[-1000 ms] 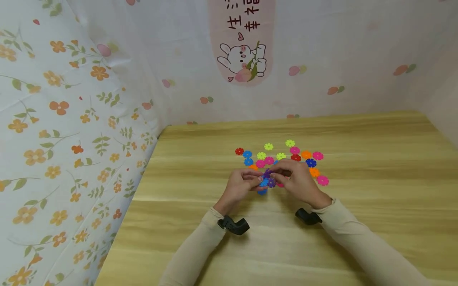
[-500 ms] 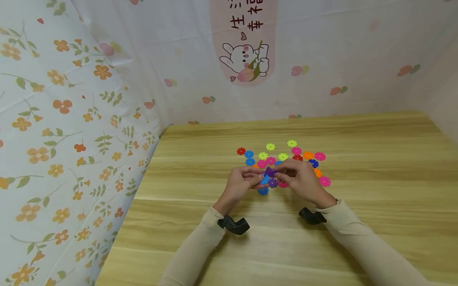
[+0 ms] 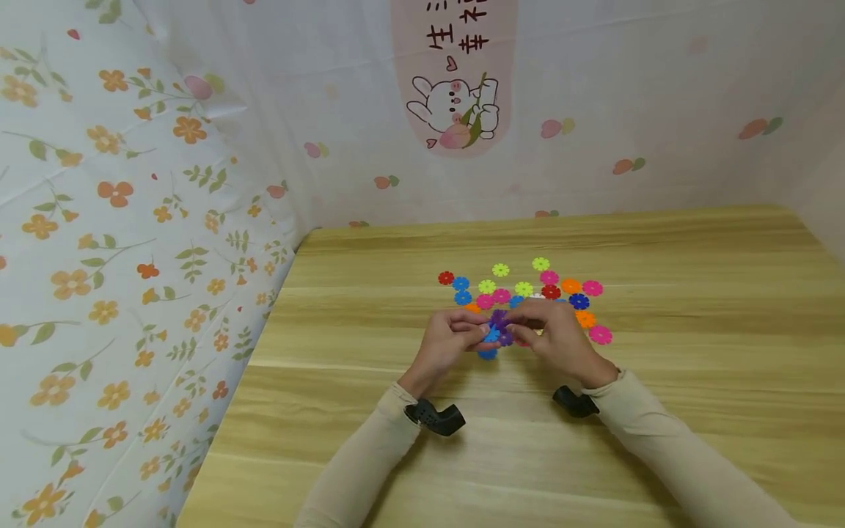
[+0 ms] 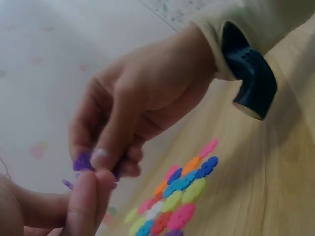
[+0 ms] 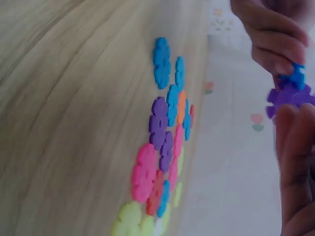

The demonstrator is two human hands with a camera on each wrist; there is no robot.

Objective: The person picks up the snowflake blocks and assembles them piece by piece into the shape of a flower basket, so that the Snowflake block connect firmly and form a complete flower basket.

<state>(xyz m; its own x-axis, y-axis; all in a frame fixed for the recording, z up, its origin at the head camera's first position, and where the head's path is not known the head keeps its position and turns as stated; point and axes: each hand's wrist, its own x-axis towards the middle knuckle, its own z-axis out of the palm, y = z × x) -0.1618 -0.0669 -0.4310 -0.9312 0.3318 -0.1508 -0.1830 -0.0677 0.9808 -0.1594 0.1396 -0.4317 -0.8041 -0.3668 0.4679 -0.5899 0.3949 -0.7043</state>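
Above the table, both hands meet over a small joined pair of plastic snowflake discs. My left hand (image 3: 449, 341) pinches the blue snowflake disc (image 3: 491, 334) between thumb and fingers. A purple snowflake disc (image 5: 290, 98) sits against the blue one, its notched rim plain in the right wrist view. My right hand (image 3: 554, 334) grips this purple disc with thumb and forefinger. In the left wrist view, fingertips cover most of the purple piece. How deeply the two discs' slots mesh is hidden by the fingers.
Loose snowflake discs lie flat beneath and beyond the hands: a red disc (image 3: 446, 278) at left, a yellow disc (image 3: 540, 263) at the back, a pink disc (image 3: 601, 334) at right. The wooden table (image 3: 370, 293) meets a printed cloth (image 3: 343, 110) behind.
The head view has shifted slightly. Both hands stay together on the purple and blue discs, with the right fingers shifting a little on the purple one. A white disc now shows beyond the right hand.
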